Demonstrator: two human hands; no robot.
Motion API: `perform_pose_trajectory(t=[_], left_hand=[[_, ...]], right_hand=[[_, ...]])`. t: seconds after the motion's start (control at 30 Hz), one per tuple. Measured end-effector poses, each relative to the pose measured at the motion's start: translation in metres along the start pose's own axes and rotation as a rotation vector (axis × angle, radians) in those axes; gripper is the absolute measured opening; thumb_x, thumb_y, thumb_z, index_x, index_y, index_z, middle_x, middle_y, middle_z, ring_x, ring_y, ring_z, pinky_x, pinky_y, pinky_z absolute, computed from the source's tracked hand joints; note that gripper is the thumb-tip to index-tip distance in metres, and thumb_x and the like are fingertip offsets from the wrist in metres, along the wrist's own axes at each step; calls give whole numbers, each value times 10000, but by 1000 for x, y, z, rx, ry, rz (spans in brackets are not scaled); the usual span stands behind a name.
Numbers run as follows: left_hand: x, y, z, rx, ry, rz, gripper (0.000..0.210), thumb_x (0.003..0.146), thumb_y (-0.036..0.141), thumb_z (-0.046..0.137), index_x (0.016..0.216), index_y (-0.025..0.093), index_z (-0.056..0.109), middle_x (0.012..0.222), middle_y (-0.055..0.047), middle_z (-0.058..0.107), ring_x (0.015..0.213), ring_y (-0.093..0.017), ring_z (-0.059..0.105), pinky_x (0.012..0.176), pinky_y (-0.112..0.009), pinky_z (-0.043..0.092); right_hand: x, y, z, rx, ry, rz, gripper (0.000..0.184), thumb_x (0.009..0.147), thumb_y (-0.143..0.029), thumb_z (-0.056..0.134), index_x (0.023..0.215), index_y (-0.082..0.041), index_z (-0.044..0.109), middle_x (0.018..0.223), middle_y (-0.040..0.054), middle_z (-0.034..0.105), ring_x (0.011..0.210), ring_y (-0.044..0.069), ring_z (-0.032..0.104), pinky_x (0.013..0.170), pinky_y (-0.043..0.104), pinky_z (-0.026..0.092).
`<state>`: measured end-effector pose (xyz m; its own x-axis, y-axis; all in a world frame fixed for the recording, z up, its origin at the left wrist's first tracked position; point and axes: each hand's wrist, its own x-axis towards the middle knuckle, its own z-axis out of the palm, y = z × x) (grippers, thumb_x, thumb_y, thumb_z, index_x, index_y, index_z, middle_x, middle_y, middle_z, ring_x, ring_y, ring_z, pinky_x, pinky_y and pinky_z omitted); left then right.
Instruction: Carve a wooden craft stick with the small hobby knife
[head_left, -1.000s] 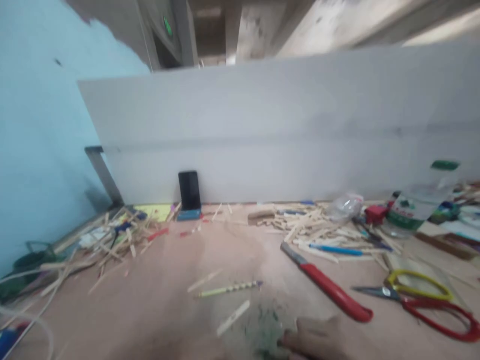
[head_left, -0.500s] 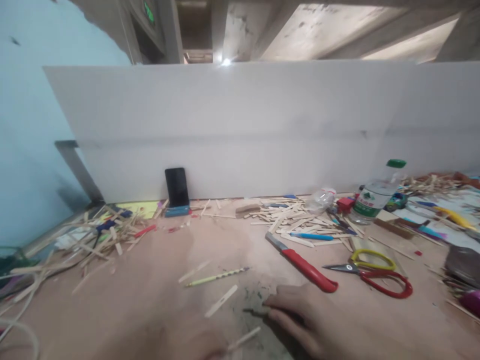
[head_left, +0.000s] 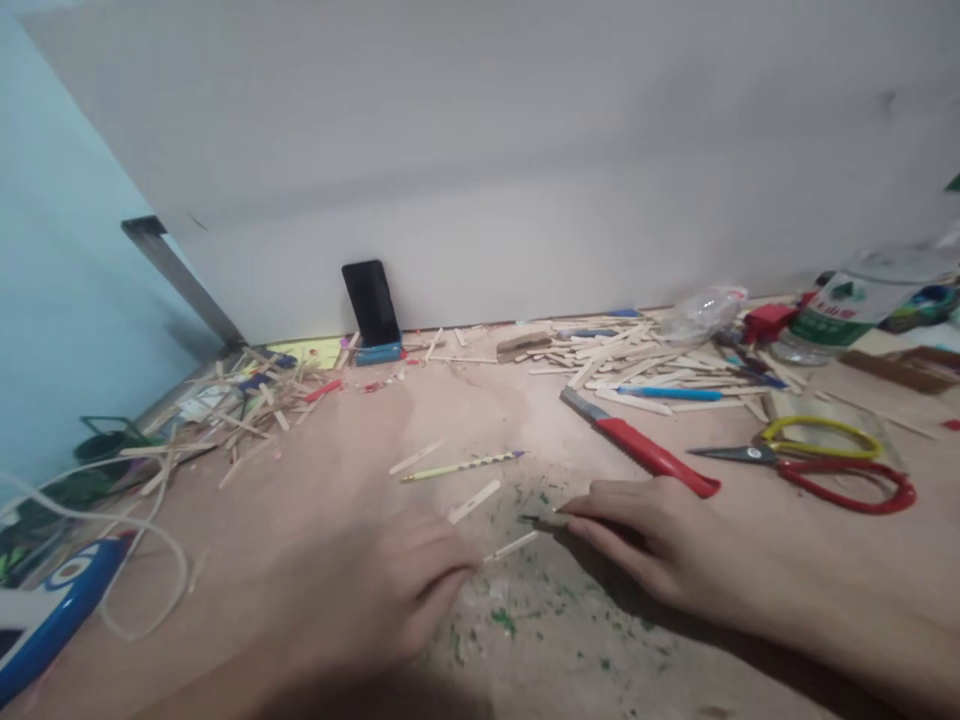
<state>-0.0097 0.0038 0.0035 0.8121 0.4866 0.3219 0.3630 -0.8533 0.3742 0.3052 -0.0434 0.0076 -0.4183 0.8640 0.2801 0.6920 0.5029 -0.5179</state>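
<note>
Desk (head_left: 300, 520): bare tan board under both my hands, speckled with green flecks just behind my fingers.
Partition (head_left: 480, 170): grey panel standing along the far edge of the desk.
My left hand (head_left: 375, 600): blurred, palm down on the desk, fingers curled narrow onto the near end of a thin wooden stick (head_left: 511, 546); whether they truly pinch it, I cannot tell.
My right hand (head_left: 645, 530): flat on the desk right of the stick, fingers stretched out together, tips on a small dark piece (head_left: 534, 519) lying at the stick's far end; no closed grip shows.
Water bottle (head_left: 855, 300): clear plastic with a green label, lying at the desk's far right; its contents I cannot make out.
Crumpled clear bottle (head_left: 701, 312): left of the water bottle, beside the stick heap.
Stick heaps (head_left: 622, 355): loose wooden sticks behind the red-handled knife, another pile (head_left: 240, 410) at the desk's left.
Red-handled knife (head_left: 645, 452): just behind my right hand.
Scissors (head_left: 825, 465): red and yellow handles, right of the knife.
Phone (head_left: 370, 305): leaning on the partition.
Pencil (head_left: 461, 465): behind the stick.
</note>
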Motion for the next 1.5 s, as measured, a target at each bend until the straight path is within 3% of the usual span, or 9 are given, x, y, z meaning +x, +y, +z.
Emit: perform_pose_trajectory(t=[0.17, 0.37, 0.53, 0.83, 1.03, 1.2, 1.3, 1.4, 1.5], left_hand=[[-1, -4, 8, -20, 59, 11, 237, 1104, 114, 523, 1144, 233, 723, 978, -27, 801, 885, -194, 760, 807, -328, 584], [-4, -4, 9, -51, 66, -29, 216, 1136, 99, 569, 1191, 245, 719, 1043, 5, 782, 949, -158, 730, 877, -290, 551], [-7, -2, 11, -58, 23, -74, 84, 1160, 228, 625, 1199, 248, 697, 1112, -4, 734, 1009, -194, 659, 906, -340, 476], [-10, -8, 21, -135, -3, -89, 178, 1156, 158, 533, 1038, 224, 649, 1047, -9, 678, 984, -195, 610, 904, -351, 435], [-5, -2, 13, -145, -68, -166, 171, 1026, 72, 624, 1004, 228, 691, 1088, -7, 690, 986, -199, 638, 864, -338, 444], [1, 17, -15, -179, -142, -207, 170, 1018, 113, 600, 1005, 232, 721, 990, -8, 725, 902, -201, 647, 832, -327, 473], [7, 28, -37, -251, -73, -257, 248, 1038, 187, 573, 1132, 262, 790, 1032, -32, 757, 918, -206, 679, 825, -317, 503], [16, 32, -51, -362, 85, -407, 231, 1084, 313, 585, 1019, 253, 798, 995, -33, 773, 931, -191, 723, 846, -296, 551], [24, 27, -45, -498, 195, -584, 311, 1066, 487, 615, 965, 210, 715, 818, -32, 762, 631, -161, 675, 569, -253, 530]], right_hand=[[-4, 0, -4, 45, -35, -45, 328, 1125, -243, 551, 911, -220, 799, 766, 20, 785, 682, 167, 749, 644, 265, 524], [-6, 3, 3, 46, 20, -36, 298, 1153, -262, 548, 1057, -221, 826, 835, 10, 816, 728, 153, 765, 670, 255, 559], [-4, 13, 8, 24, 87, -33, 297, 1151, -229, 539, 1041, -224, 816, 842, -3, 825, 698, 113, 766, 630, 206, 577], [-4, 27, 10, -201, 194, -97, 190, 1115, -225, 619, 1093, -224, 808, 1001, 81, 817, 896, 245, 755, 750, 386, 617], [23, 2, 13, -242, 45, -231, 219, 1121, -165, 576, 1196, -201, 779, 1116, 88, 803, 1028, 274, 712, 883, 449, 616], [65, -21, 32, -282, -90, -240, 116, 1093, -156, 668, 1101, -208, 772, 1146, 53, 787, 1114, 267, 720, 954, 471, 621], [76, -25, 40, -300, -114, -151, 58, 1083, -208, 741, 1030, -214, 764, 1171, 53, 781, 1123, 236, 729, 1010, 465, 631], [71, -23, 39, -240, -101, -40, 119, 1091, -327, 757, 1041, -219, 759, 1185, 64, 780, 1119, 241, 730, 1018, 480, 632], [56, -24, 30, -85, -59, 106, 192, 1141, -354, 654, 1026, -212, 712, 960, 21, 756, 874, 198, 726, 855, 401, 629]])
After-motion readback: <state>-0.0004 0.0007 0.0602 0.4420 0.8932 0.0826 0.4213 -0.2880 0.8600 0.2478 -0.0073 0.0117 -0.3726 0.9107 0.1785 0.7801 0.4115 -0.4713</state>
